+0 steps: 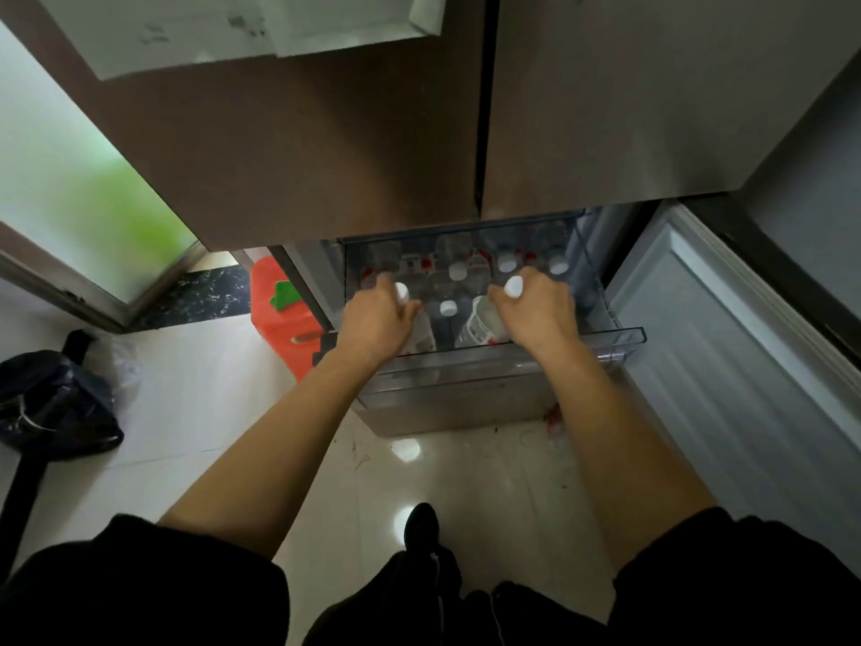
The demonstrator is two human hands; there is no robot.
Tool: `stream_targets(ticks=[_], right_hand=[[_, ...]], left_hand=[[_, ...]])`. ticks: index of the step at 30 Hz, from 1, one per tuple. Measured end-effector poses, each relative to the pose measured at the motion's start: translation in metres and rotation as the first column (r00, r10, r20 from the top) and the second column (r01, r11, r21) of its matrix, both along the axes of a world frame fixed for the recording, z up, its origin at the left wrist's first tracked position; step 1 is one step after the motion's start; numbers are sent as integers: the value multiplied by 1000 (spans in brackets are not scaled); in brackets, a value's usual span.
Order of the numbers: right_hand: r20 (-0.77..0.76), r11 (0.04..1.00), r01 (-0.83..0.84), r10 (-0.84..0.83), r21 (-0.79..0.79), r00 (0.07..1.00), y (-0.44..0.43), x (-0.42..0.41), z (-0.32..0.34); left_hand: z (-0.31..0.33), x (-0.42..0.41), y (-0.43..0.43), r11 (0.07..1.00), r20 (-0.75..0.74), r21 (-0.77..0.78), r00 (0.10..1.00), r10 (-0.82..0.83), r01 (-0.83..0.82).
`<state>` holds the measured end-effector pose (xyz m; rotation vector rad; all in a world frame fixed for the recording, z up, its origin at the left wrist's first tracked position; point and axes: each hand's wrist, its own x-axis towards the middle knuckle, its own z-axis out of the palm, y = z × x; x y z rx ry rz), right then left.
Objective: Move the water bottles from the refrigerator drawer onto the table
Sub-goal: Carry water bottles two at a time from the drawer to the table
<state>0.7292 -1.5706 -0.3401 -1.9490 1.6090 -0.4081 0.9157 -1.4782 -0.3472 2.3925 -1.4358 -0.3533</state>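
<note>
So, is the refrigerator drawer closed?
No, the drawer is pulled out, with bottles standing in it.

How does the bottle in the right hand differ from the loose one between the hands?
The right hand grips its water bottle; the middle bottle stands untouched. The gripped bottle leans, body showing; the middle one shows mostly its cap. Both: white caps, in the drawer.

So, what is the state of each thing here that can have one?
Drawer: pulled open.
Left hand: grips left bottle.
Right hand: grips right bottle.
Other bottles: capped, in drawer.
Upper doors: closed.
Lower door: open.
</note>
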Motion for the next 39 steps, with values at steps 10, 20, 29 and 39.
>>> stream_targets(ticks=[10,20,29,39], right_hand=[[-27,998,-52,52,28,998,6,22,-25],[29,994,-23,20,107,999,20,19,-48],[428,996,-71,85,-48,900,37,5,12],[626,924,-334,374,-187,684,114,23,46]], left_hand=[[-36,6,-8,993,-193,-65,977,86,-100],[-51,-11,14,992,-314,-49,945,91,-112],[20,-23,44,780,-524,-395,816,243,-486],[81,-39,179,536,-415,-606,808,418,-588]])
